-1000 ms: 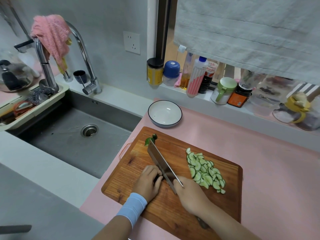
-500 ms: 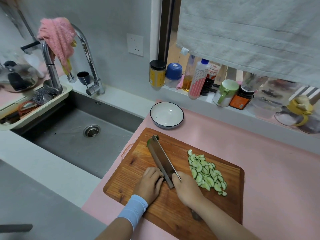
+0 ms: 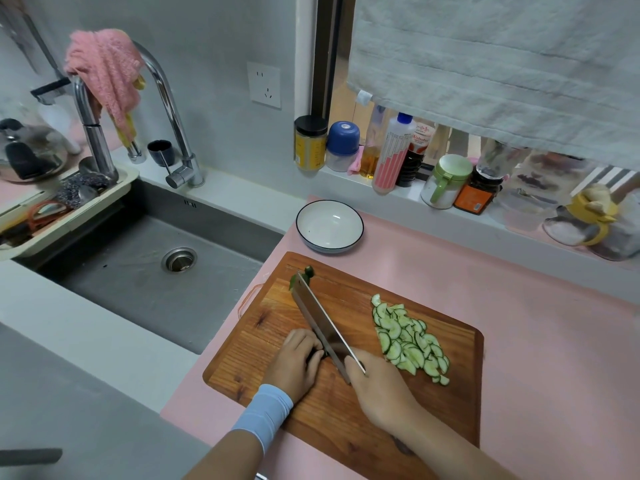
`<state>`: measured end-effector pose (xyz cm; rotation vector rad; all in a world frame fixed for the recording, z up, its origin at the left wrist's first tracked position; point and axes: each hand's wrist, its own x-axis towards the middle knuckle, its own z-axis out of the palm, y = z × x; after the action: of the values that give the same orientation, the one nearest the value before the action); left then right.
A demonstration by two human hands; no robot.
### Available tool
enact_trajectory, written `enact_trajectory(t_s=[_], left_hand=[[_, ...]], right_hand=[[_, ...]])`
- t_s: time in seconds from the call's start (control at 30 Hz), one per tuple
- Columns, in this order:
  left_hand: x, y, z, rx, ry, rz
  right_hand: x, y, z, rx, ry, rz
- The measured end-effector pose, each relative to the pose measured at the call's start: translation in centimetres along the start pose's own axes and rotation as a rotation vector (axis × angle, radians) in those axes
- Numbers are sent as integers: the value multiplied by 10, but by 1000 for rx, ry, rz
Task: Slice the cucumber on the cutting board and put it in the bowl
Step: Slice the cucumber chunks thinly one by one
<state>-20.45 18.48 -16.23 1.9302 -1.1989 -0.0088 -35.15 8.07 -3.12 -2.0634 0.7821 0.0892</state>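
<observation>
At the near side of the cutting board [image 3: 446,403], the right hand [image 3: 377,389] is closed around the handle of a knife [image 3: 322,323] (the handle itself is hidden in the fist). Just left of it, the left hand [image 3: 294,362] curls its fingers over the cucumber [image 3: 317,356], pressed against the blade. A heap of slices [image 3: 408,341] lies on the board's right half. A green scrap [image 3: 305,274] sits by the knife tip, near the board's far left edge. Beyond that edge, on the pink surface [image 3: 536,341], stands the bowl [image 3: 360,226].
</observation>
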Motion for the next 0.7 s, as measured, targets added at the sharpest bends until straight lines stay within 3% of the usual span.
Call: enact_trajectory(t_s=[0.7], left_hand=[[-1, -2, -1, -24, -10, -33]], right_hand=[[19, -6, 20, -30, 27, 60]])
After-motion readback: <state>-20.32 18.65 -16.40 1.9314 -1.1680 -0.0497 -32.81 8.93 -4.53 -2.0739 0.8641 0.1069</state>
